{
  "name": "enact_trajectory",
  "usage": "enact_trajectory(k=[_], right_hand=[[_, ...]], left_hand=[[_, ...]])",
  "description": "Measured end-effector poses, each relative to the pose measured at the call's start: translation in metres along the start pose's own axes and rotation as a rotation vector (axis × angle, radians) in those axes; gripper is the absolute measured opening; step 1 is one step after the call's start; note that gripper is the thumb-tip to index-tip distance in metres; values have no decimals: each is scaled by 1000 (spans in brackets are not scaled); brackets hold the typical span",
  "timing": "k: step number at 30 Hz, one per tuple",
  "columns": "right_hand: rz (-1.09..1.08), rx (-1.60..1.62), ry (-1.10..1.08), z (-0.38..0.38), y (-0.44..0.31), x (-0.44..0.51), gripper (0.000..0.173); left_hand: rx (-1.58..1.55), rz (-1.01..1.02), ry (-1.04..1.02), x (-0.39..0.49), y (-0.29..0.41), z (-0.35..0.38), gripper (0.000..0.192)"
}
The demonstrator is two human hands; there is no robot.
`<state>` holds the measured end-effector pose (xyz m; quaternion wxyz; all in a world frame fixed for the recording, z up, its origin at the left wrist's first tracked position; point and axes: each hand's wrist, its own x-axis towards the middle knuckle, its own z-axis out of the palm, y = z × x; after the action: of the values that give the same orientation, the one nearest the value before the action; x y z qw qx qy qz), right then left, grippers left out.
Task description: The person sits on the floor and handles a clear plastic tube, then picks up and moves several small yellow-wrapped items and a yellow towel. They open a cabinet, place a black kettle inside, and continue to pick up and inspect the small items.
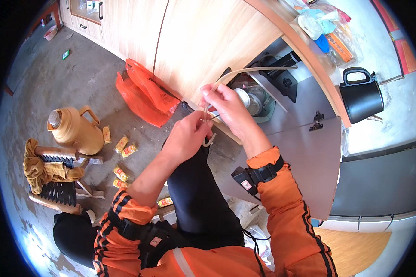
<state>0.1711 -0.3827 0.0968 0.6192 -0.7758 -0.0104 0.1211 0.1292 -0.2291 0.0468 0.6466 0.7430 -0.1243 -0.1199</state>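
A pale flexible hose [254, 69] comes out of the open cabinet and curves down to my hands. My right hand [230, 109] pinches it between thumb and fingers. Just below and to the left, my left hand [185, 136] closes around its lower part. The hose's short curled end [210, 141] sticks out beneath my left fingers. Between the two hands shows a thin dark piece [215, 117], perhaps a wire or a tool's shaft; my fingers hide most of it.
The cabinet's door [298, 166] stands open at right, with jars [254, 104] inside. A black kettle [362, 93] sits on the countertop. Left on the floor are a red plastic bag [145, 97], a tan thermos jug [78, 131], several wrapped snacks [128, 150] and a folding stool [55, 204].
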Motion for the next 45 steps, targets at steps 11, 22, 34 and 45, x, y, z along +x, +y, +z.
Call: enact_trajectory(k=[11,22,34,45], right_hand=[[-50,1,17,-1,80,-92,38],[-440,-834,278,-19,33,-79,13],[-373,-895,79,-35,-20,-108,7],[-530,-1161,233,-74,30,-34,31]], left_hand=[[-904,-333,190,32,-7,7,23],[280,-86,120,28,-11,33,90],[485,692,472,22,-22,35,29],[-435,-36,169,36,-24,28,32]])
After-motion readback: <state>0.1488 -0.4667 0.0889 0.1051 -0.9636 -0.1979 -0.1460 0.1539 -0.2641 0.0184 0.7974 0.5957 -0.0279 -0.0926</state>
